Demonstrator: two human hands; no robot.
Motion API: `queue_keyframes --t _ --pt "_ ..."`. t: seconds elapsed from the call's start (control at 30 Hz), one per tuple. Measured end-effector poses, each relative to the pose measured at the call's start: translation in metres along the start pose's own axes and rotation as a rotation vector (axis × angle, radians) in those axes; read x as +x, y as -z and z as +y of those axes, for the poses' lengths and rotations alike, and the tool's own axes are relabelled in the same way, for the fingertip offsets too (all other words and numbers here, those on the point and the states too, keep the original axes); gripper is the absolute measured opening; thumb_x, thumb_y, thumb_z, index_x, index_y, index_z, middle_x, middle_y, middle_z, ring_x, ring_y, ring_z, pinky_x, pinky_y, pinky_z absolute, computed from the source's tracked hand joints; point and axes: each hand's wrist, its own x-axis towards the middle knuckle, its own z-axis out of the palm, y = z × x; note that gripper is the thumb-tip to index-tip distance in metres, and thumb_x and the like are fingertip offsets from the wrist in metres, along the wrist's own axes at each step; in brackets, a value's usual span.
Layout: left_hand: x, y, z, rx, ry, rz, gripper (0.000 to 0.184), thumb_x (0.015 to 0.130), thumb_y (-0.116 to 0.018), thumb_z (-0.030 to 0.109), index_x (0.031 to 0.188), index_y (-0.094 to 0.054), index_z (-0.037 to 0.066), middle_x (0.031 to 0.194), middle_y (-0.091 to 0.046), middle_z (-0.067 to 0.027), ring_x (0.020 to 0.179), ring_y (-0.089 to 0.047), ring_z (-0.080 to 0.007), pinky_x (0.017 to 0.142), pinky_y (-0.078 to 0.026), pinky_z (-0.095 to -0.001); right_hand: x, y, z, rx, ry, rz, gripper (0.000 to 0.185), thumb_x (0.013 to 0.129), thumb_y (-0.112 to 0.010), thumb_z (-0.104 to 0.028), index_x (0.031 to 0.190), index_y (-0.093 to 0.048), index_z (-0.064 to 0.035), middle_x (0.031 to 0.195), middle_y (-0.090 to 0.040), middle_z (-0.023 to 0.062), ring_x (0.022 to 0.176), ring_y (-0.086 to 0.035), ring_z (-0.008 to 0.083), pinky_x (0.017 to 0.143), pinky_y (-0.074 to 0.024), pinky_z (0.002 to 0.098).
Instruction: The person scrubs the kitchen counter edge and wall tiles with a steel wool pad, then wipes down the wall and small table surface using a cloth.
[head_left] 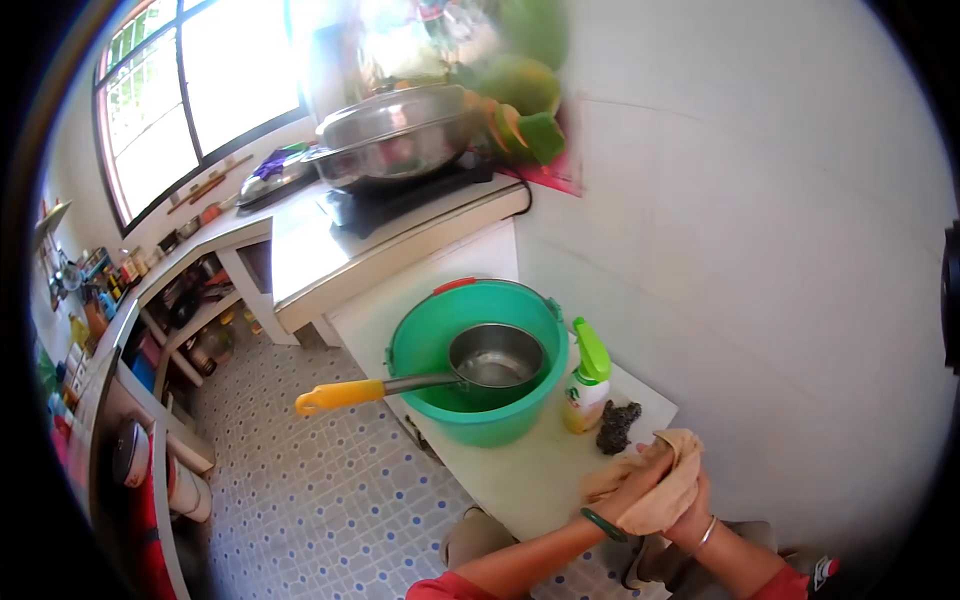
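Note:
A beige cloth (665,508) is bunched between my two hands, low on the right. My left hand (642,478), with a green bangle at the wrist, presses into the cloth. My right hand (692,520), wearing a silver bracelet, grips it from the other side; some fingers are hidden by the folds. Just beyond them lies a dark scouring pad (618,427) on the white tabletop (500,485). Beside it stands a spray bottle (587,385) with a bright green head. A green bucket (470,425) holds a metal ladle-like pan (497,355), its yellow handle sticking out left.
Behind the bucket, a counter (400,235) carries a large lidded metal pan (395,135) on a black cooktop (385,200). A white wall (760,250) closes off the right side. Patterned floor tiles (310,460) and shelves with kitchenware (205,320) lie to the left.

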Motion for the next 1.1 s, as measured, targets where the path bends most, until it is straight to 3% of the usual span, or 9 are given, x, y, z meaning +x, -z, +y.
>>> queue_keyframes --t 0.2,0.27,0.3,0.37,0.4,0.63,0.77,0.93,1.1 --pt "-0.011 0.025 0.029 0.767 -0.386 0.375 0.049 0.085 -0.057 0.007 0.133 -0.049 0.004 0.117 -0.058 -0.0146 0.105 -0.058 -0.0330 0.089 -0.047 -0.0361 -0.003 0.005 -0.003 0.169 -0.011 0.038 0.057 0.094 -0.035 -0.050 0.133 -0.048 -0.0105 0.127 -0.056 0.0100 0.118 -0.052 0.0277 0.103 -0.0400 0.0409" --pt "-0.008 0.022 0.027 0.925 -0.476 0.497 0.057 0.088 -0.054 0.018 0.141 -0.039 0.006 0.133 -0.050 -0.0155 0.124 -0.048 -0.0344 0.102 -0.038 -0.0404 -0.015 0.015 0.012 0.580 -0.204 -0.183 0.061 0.093 -0.033 -0.055 0.136 -0.046 -0.0132 0.131 -0.054 0.0078 0.121 -0.051 0.0267 0.104 -0.0388 0.0443" --pt "-0.011 0.013 0.033 0.912 -0.404 0.346 0.058 0.089 -0.050 0.024 0.143 -0.036 0.006 0.140 -0.043 -0.0155 0.131 -0.039 -0.0334 0.108 -0.029 -0.0424 -0.021 0.001 0.030 0.042 -0.080 0.073 0.064 0.094 -0.033 -0.057 0.141 -0.039 -0.0146 0.138 -0.048 0.0057 0.125 -0.046 0.0258 0.106 -0.0362 0.0448" --pt "-0.017 -0.001 0.024 0.880 -0.299 0.166 0.067 0.091 -0.039 0.039 0.148 -0.026 0.006 0.152 -0.027 -0.0153 0.144 -0.016 -0.0313 0.116 -0.004 -0.0452 -0.035 0.003 0.036 -0.099 -0.146 0.111 0.063 0.094 -0.033 -0.056 0.141 -0.039 -0.0145 0.138 -0.048 0.0058 0.125 -0.047 0.0257 0.106 -0.0368 0.0442" --pt "-0.015 -0.001 0.024 0.890 -0.292 0.183 0.067 0.091 -0.039 0.039 0.148 -0.026 0.006 0.152 -0.027 -0.0153 0.144 -0.016 -0.0313 0.116 -0.004 -0.0452 -0.036 0.006 0.036 -0.085 -0.141 0.096 0.063 0.094 -0.033 -0.056 0.142 -0.038 -0.0145 0.138 -0.048 0.0058 0.125 -0.047 0.0257 0.105 -0.0371 0.0440" --pt "-0.023 -0.012 0.015 0.600 -0.420 0.073 0.069 0.091 -0.041 0.030 0.147 -0.020 -0.003 0.154 -0.019 -0.0199 0.144 -0.015 -0.0329 0.117 -0.008 -0.0441 -0.007 0.010 0.011 -0.095 0.133 0.029 0.060 0.095 -0.035 -0.051 0.143 -0.036 -0.0142 0.139 -0.047 0.0061 0.124 -0.047 0.0254 0.104 -0.0393 0.0422" --pt "-0.029 -0.016 0.029 0.544 -0.426 0.106 0.059 0.093 -0.040 0.024 0.146 -0.027 0.001 0.149 -0.030 -0.0200 0.140 -0.027 -0.0309 0.114 -0.022 -0.0419 0.000 0.005 -0.020 -0.141 0.308 -0.044 0.059 0.096 -0.035 -0.049 0.144 -0.035 -0.0140 0.139 -0.046 0.0063 0.123 -0.048 0.0252 0.102 -0.0405 0.0412" --pt "-0.031 0.020 0.002 -0.230 0.118 0.025 0.030 0.096 -0.050 0.015 0.123 -0.058 0.007 0.115 -0.064 -0.0126 0.104 -0.063 -0.0205 0.088 -0.048 -0.0303 -0.005 -0.016 -0.050 -0.222 0.447 -0.165 0.058 0.096 -0.037 -0.046 0.144 -0.033 -0.0138 0.139 -0.045 0.0065 0.123 -0.048 0.0250 0.101 -0.0420 0.0400" --pt "-0.035 0.021 -0.002 -0.041 0.204 0.180 0.024 0.094 -0.051 0.016 0.113 -0.061 0.006 0.093 -0.069 -0.0093 0.088 -0.067 -0.0173 0.078 -0.051 -0.0287 0.010 -0.061 -0.067 -0.263 0.404 -0.272 0.058 0.093 -0.047 -0.038 0.142 -0.034 -0.0084 0.129 -0.049 0.0082 0.114 -0.053 0.0227 0.095 -0.0473 0.0358"
